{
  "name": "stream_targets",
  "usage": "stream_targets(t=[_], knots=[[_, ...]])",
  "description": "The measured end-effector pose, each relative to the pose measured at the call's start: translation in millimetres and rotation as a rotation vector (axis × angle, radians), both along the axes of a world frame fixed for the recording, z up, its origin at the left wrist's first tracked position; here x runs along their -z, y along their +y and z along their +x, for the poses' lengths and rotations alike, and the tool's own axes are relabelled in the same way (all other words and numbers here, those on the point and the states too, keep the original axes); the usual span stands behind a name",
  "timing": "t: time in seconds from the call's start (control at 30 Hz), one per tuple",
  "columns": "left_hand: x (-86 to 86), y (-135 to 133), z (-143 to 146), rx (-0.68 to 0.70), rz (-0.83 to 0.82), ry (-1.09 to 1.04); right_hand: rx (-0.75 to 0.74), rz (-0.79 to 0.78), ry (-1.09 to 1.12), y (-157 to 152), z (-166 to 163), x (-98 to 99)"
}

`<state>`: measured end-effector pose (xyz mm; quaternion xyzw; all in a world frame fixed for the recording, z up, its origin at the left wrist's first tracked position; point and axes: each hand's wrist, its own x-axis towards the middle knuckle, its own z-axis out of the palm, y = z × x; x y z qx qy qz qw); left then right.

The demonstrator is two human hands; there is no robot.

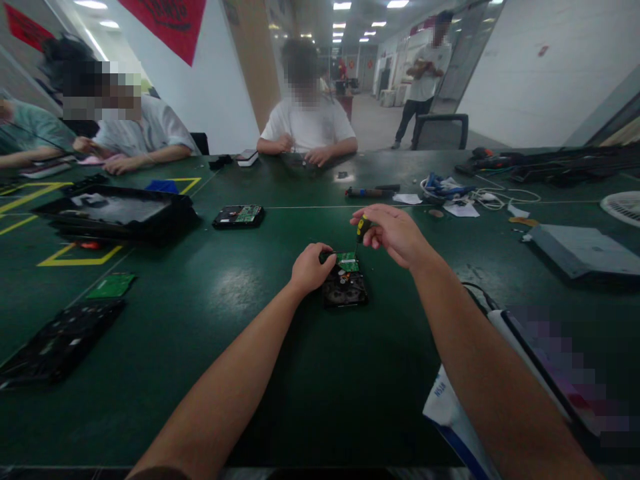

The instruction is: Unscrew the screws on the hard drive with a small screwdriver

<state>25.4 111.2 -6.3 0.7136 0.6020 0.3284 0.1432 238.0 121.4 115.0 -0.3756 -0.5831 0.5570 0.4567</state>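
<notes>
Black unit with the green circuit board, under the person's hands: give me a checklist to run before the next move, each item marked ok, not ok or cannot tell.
1. Black unit on the table: ok, green circuit board facing up.
2. Left hand on the unit: ok, at its left side.
3. Screwdriver in the right hand: ok, held by its yellow-and-black handle.
4. Screwdriver tip seated in a screw: cannot tell, too small to make out.
5. White cable clear of the unit: ok, it lies well off to the right.
</notes>
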Motion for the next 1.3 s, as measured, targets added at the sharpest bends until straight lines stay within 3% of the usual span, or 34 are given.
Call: stream_targets(t=[0.17, 0.63, 0.9, 1.17, 1.3], knots=[[-0.6, -0.5, 0.4, 0.003, 0.006, 0.003, -0.122, -0.023, 0.030, -4.2, 0.9, -2.2], [-3.2, -1.5, 1.0, -0.008, -0.020, 0.006, 0.217, 0.159, -0.227, 4.2, 5.0, 2.8], [-5.5, -2.5, 2.2, -0.018, -0.036, 0.013, 0.107, 0.182, -0.239, -1.4, -0.5, 1.6], [-3.5, -2.0, 1.3, -0.007, -0.023, 0.011, 0.000, 0.067, -0.112, -2.3, -2.7, 1.8], [-2.7, -1.6, 0.8, -0.012, -0.028, 0.006, 0.032, -0.014, -0.041, -2.6, -8.0, 4.7]])
